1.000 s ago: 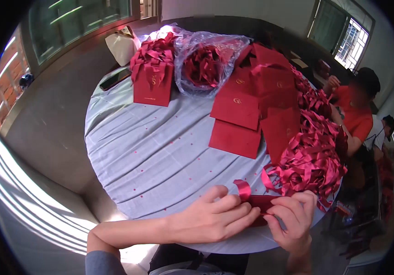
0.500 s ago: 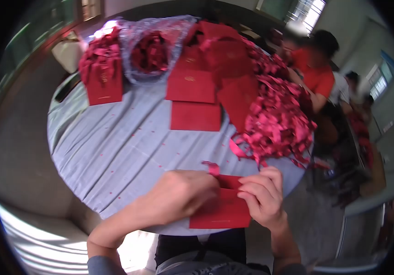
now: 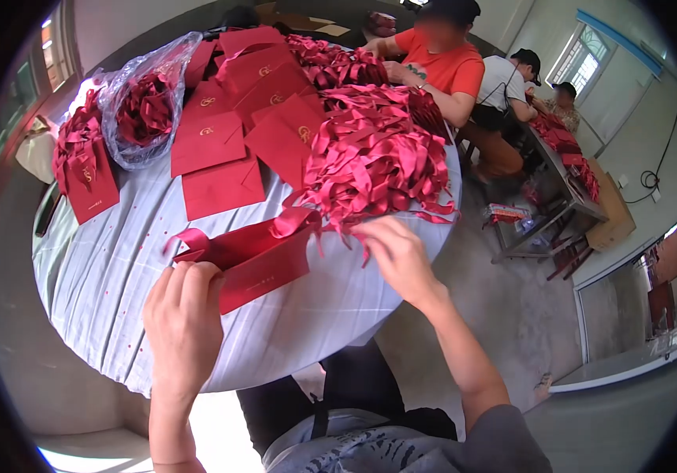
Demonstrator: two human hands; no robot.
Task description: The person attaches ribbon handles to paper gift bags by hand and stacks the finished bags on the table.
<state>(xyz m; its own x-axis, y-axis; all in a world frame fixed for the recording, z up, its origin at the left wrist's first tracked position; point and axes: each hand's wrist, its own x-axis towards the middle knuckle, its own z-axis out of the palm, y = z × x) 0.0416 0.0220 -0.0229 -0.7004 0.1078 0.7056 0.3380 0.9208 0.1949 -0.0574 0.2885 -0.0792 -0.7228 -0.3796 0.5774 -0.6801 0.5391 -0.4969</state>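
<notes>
My left hand (image 3: 183, 315) grips the near left corner of a red paper bag (image 3: 264, 276), which is tilted with its mouth spread apart. Pink ribbon loops stick out at both ends of the bag's opening. To the right of the bag, my right hand (image 3: 398, 256) pinches a ribbon end at the near edge of a big heap of pink-red ribbons (image 3: 378, 154). Flat red bags with gold emblems (image 3: 208, 142) lie overlapping behind, left of the heap.
A clear plastic bag of ribbons (image 3: 145, 110) and a ribbon-topped red bag (image 3: 90, 185) stand at the back left of the cloth-covered round table (image 3: 94, 292). A person in an orange shirt (image 3: 445, 67) works across the table; others sit at a table behind.
The view has swung right. The red bag, held by both hands before, is now opened out in my left hand alone. My right hand has left it and moved to the ribbon heap.
</notes>
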